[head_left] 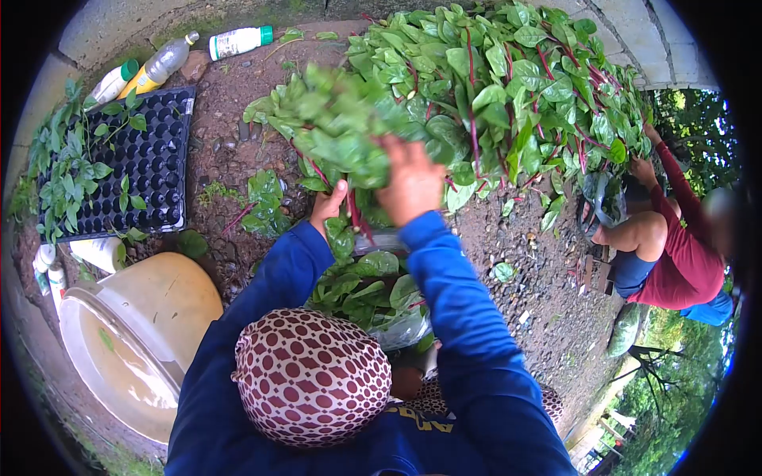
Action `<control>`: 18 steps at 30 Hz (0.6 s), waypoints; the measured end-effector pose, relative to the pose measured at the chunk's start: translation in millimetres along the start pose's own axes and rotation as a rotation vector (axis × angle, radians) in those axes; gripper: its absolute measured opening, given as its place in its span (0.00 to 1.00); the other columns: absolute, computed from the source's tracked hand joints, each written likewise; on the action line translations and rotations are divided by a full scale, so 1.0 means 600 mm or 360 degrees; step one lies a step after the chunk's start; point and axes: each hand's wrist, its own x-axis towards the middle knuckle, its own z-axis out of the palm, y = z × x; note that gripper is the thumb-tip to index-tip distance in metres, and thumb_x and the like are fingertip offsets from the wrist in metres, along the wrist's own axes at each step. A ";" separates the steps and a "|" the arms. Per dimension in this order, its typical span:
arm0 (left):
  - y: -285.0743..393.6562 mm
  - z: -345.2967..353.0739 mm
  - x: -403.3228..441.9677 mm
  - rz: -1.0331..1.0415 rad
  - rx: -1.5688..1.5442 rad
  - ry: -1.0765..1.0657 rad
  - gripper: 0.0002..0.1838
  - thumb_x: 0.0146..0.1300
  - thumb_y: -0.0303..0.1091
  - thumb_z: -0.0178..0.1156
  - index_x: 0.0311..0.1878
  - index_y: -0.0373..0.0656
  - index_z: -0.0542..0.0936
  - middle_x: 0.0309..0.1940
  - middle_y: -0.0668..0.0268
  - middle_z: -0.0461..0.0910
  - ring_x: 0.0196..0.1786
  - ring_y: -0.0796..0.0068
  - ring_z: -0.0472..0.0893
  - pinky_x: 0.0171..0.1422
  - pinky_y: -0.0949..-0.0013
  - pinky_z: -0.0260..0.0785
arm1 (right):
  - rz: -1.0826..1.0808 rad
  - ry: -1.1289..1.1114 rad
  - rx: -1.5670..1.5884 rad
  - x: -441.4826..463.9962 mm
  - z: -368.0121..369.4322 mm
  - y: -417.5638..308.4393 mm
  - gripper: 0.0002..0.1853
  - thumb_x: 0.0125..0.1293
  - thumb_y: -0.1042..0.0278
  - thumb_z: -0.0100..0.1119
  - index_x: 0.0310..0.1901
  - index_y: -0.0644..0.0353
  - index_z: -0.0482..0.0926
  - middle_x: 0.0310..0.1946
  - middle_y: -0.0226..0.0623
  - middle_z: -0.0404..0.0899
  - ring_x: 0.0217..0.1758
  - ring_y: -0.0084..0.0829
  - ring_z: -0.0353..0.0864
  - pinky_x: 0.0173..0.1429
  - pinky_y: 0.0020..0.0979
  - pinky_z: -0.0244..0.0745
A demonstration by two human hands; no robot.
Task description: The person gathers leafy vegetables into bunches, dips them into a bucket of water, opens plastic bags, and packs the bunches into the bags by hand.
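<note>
A blurred bunch of Malabar spinach (341,143), green leaves on red stems, is between my two hands. My left hand (324,208) closes around its lower stems with the thumb up; most of its fingers are hidden. From the other side, my right hand (411,181) grips the bunch, its fingers partly smeared by motion and sunk among the leaves. Just beyond spreads a large heap of Malabar spinach (500,95). Below my hands, a clear plastic bag (401,329) holds more of the leaves. A few loose leafy stems (266,198) lie on the ground to the left.
On the left are a black seedling tray (159,151), a white tub (119,357) with liquid, and a white bottle (238,41) with a green cap beside other bottles. At right, a person in a red top (675,254) reaches into the heap. Pebbly soil (476,262) lies between us.
</note>
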 end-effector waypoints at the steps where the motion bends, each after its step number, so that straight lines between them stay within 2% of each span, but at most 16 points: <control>1: 0.014 0.027 -0.018 0.0189 -0.0050 -0.0021 0.21 0.66 0.48 0.54 0.51 0.40 0.73 0.39 0.66 0.79 0.34 0.76 0.80 0.34 0.72 0.73 | 0.0022 -0.0083 0.0062 -0.013 0.037 -0.028 0.44 0.34 0.67 0.73 0.60 0.50 0.67 0.43 0.37 0.71 0.45 0.38 0.75 0.46 0.40 0.69; 3: 0.013 0.023 -0.026 0.0042 -0.0323 -0.0092 0.21 0.67 0.47 0.52 0.53 0.40 0.72 0.40 0.64 0.79 0.36 0.74 0.80 0.36 0.72 0.74 | 0.0034 -0.0180 0.0164 -0.033 0.054 -0.056 0.46 0.35 0.63 0.74 0.62 0.54 0.64 0.48 0.37 0.70 0.50 0.38 0.73 0.53 0.42 0.66; 6: 0.018 0.023 -0.023 -0.0130 -0.0612 -0.0137 0.19 0.68 0.42 0.51 0.55 0.38 0.71 0.43 0.61 0.79 0.40 0.70 0.82 0.40 0.68 0.76 | -0.0063 -0.0311 0.0230 -0.041 -0.021 -0.044 0.46 0.37 0.61 0.74 0.63 0.55 0.63 0.55 0.39 0.69 0.56 0.40 0.71 0.60 0.44 0.63; 7: 0.028 0.027 -0.024 -0.0165 -0.0612 -0.0171 0.19 0.68 0.41 0.51 0.55 0.38 0.71 0.44 0.60 0.79 0.41 0.69 0.82 0.41 0.67 0.77 | -0.0149 -0.0255 0.0325 -0.036 -0.048 -0.025 0.39 0.43 0.50 0.71 0.57 0.58 0.70 0.56 0.43 0.70 0.55 0.44 0.70 0.62 0.48 0.61; 9: 0.035 0.039 -0.023 -0.0230 -0.0668 -0.0264 0.18 0.67 0.39 0.51 0.55 0.38 0.71 0.45 0.58 0.79 0.42 0.67 0.82 0.44 0.64 0.77 | -0.0222 0.0003 0.0684 -0.007 -0.094 0.031 0.34 0.44 0.56 0.71 0.55 0.60 0.72 0.52 0.43 0.73 0.55 0.44 0.71 0.63 0.45 0.62; 11: 0.037 0.039 -0.029 -0.0280 -0.0764 -0.0353 0.18 0.67 0.38 0.51 0.54 0.37 0.71 0.44 0.57 0.79 0.43 0.65 0.82 0.46 0.61 0.78 | -0.0134 0.0448 0.0618 0.018 -0.138 0.079 0.28 0.46 0.62 0.71 0.50 0.62 0.75 0.46 0.44 0.77 0.53 0.43 0.73 0.60 0.41 0.66; 12: 0.041 0.034 -0.034 -0.0297 -0.0806 -0.0386 0.17 0.67 0.38 0.51 0.54 0.37 0.71 0.44 0.57 0.79 0.43 0.64 0.82 0.47 0.60 0.78 | 0.0010 0.0488 0.0760 0.028 -0.156 0.089 0.24 0.49 0.67 0.69 0.49 0.63 0.76 0.45 0.45 0.78 0.51 0.42 0.75 0.58 0.39 0.69; 13: 0.044 0.034 -0.039 -0.0158 -0.0603 -0.0384 0.18 0.66 0.37 0.52 0.54 0.37 0.71 0.44 0.57 0.79 0.43 0.63 0.82 0.46 0.59 0.78 | 0.0079 0.0391 0.1000 0.031 -0.149 0.093 0.24 0.49 0.65 0.69 0.49 0.64 0.76 0.45 0.46 0.77 0.51 0.42 0.75 0.57 0.38 0.70; 14: 0.045 0.033 -0.041 -0.0202 -0.0664 -0.0349 0.18 0.66 0.37 0.52 0.54 0.37 0.71 0.44 0.57 0.79 0.42 0.64 0.82 0.45 0.60 0.78 | 0.0148 0.0291 0.1238 0.033 -0.135 0.092 0.25 0.49 0.64 0.69 0.49 0.64 0.76 0.46 0.47 0.77 0.51 0.42 0.76 0.57 0.38 0.70; 16: 0.046 0.036 -0.038 -0.0286 -0.0789 -0.0296 0.18 0.66 0.37 0.53 0.54 0.37 0.71 0.43 0.58 0.79 0.41 0.66 0.82 0.44 0.61 0.78 | 0.0017 -0.0044 0.1199 0.031 -0.089 0.067 0.31 0.50 0.56 0.68 0.54 0.64 0.73 0.51 0.51 0.74 0.56 0.44 0.72 0.62 0.38 0.66; 17: 0.042 0.040 -0.037 -0.0207 -0.0744 -0.0232 0.18 0.65 0.38 0.54 0.54 0.37 0.72 0.42 0.59 0.79 0.40 0.68 0.81 0.42 0.64 0.77 | -0.0047 -0.0238 0.1010 0.025 -0.056 0.049 0.42 0.49 0.47 0.68 0.61 0.63 0.66 0.58 0.54 0.67 0.63 0.48 0.66 0.67 0.39 0.59; 18: 0.039 0.044 -0.035 -0.0129 -0.0695 -0.0166 0.19 0.65 0.39 0.56 0.54 0.38 0.72 0.42 0.61 0.79 0.39 0.70 0.81 0.40 0.66 0.76 | -0.0083 -0.0459 0.1014 0.023 -0.023 0.037 0.54 0.45 0.41 0.68 0.67 0.63 0.54 0.64 0.58 0.59 0.68 0.51 0.58 0.71 0.39 0.53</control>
